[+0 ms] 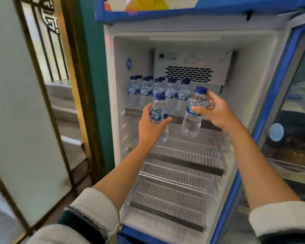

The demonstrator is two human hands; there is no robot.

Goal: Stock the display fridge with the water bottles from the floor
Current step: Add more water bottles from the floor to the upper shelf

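Note:
The display fridge point(113, 71) stands open in front of me, white inside with a blue frame. Several clear water bottles with blue caps point(158, 92) stand in rows at the back left of its top shelf point(209, 125). My left hand point(149, 125) grips one upright water bottle point(159, 111) round its label, just in front of that shelf's edge. My right hand point(215, 111) holds a second water bottle point(194, 113), slightly tilted, its thumb and fingers round the upper part. Both bottles hang in the air inside the fridge opening.
Wire shelves point(180, 173) below the top one carry nothing. The fridge's glass door point(289, 120) is swung open to the right. A gold-framed glass partition point(25, 120) and a green post point(93, 85) stand on the left, with steps behind them.

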